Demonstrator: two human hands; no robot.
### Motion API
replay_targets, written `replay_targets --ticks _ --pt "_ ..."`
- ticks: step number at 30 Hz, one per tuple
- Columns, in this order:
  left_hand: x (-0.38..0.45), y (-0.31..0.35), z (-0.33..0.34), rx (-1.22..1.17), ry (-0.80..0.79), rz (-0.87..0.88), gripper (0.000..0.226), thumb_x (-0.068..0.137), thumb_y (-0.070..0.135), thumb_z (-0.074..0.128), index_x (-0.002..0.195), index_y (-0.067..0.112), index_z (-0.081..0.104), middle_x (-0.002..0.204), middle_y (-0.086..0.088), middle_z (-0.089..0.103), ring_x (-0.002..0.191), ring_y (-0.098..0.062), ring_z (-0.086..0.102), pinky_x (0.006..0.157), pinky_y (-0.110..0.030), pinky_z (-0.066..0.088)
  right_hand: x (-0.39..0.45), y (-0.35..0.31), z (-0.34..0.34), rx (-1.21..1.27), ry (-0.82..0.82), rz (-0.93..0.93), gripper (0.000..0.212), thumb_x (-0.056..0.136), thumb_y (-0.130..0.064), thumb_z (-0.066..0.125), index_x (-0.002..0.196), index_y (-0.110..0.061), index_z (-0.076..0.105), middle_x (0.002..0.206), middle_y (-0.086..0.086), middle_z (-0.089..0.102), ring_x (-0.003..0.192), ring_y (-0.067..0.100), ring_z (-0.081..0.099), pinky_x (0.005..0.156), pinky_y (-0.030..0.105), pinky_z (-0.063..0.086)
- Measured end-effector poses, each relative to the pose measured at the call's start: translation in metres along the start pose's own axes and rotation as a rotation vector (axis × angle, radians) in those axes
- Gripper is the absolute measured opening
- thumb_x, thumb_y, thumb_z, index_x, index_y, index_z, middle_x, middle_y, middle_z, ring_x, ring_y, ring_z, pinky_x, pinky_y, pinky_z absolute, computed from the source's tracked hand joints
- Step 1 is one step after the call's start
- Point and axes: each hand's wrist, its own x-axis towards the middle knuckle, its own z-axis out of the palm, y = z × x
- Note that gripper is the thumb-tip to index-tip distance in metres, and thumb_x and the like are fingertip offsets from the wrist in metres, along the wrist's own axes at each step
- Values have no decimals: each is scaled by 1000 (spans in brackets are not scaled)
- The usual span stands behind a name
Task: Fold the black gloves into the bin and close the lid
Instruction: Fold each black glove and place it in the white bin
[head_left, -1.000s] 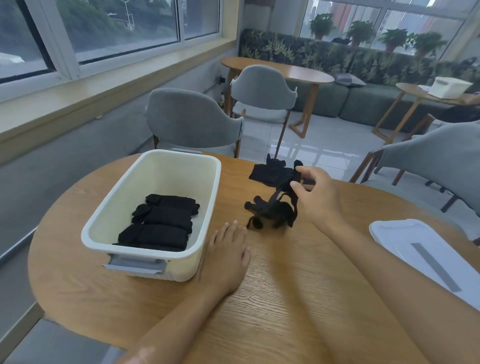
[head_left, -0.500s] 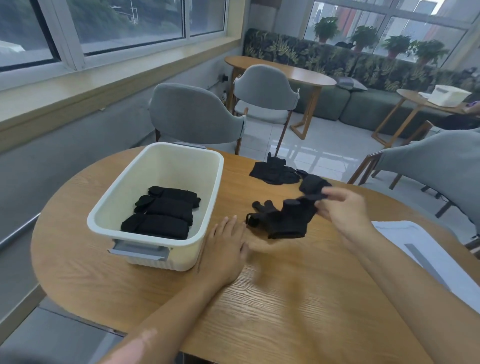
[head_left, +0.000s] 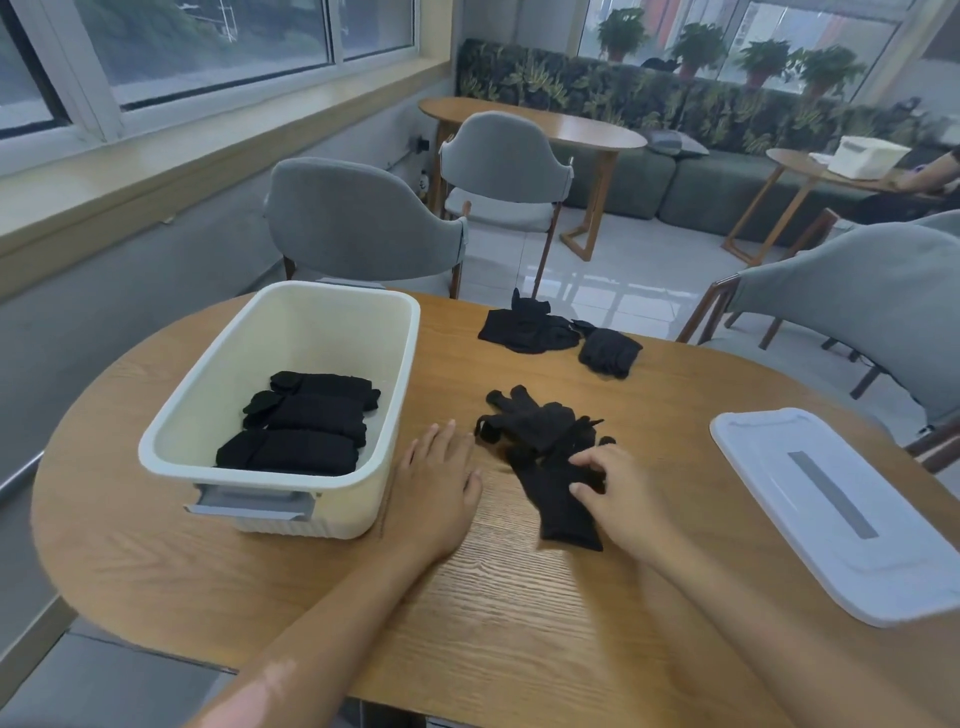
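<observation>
The oval wooden table (head_left: 519, 623) carries a cream plastic bin (head_left: 363, 499) at its left and a white lid (head_left: 831, 514) lying flat at its right edge. Between them lie loose black gloves (head_left: 550, 457) in the middle, with two more dark glove heaps (head_left: 530, 330) near the far edge. A left hand (head_left: 436, 483) rests flat on the wood beside the bin.

A strip of bare wooden table (head_left: 519, 623) is seen along the near edge, crossed by both forearms. The way to the left is blocked by the white bin (head_left: 395, 395), whose right wall is nearly touched by the left hand (head_left: 436, 483), laid flat. The narrow gap between the two hands is kept bare. The right hand (head_left: 618, 488) is pressed on the spread gloves (head_left: 550, 457). Open tabletop is left between these gloves and the lid (head_left: 831, 514) lying to the right. The far edge is taken up by two heaps of gloves (head_left: 524, 332), with bare wood between them and the bin.
</observation>
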Motion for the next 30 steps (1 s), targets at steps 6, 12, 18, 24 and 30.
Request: replay_targets --ticks 6,12,18,24,30 --pt "-2 1 -2 -13 2 -4 54 105 44 32 156 26 32 167 1 21 154 -16 12 126 -41 15 -10 -9 14 -293 -151 -202 51 100 -33 53 149 -30 41 150 -13 38 138 12 30 114 31 33" --pt "0 1 0 -1 10 -6 53 105 45 33 154 27 35 166 1 23 154 -17 14 126 -40 15 -6 -19 12 -338 95 -363 22 97 -31 56 118 -29 63 118 -15 57 111 9 50 85 21 43" --pt "-1 0 1 7 9 -9 53 104 46 32 154 27 35 166 1 23 154 -17 14 125 -41 16 18 -41 20 -543 -10 -314 42 104 -32 44 147 -30 45 161 5 25 148 24 16 112 41 34" --pt "-3 2 -2 -1 12 -6 52 105 45 32 155 30 31 166 2 22 154 -17 12 126 -39 13 48 -49 20 -541 50 -245 40 106 -31 39 142 -16 48 153 3 41 138 22 39 112 37 36" --pt "-2 2 -5 -6 0 -15 54 105 45 30 157 28 29 167 3 19 155 -15 10 126 -38 11 84 -38 -7 -259 215 -13 33 102 -28 51 131 -15 59 127 1 62 114 20 59 94 36 51"
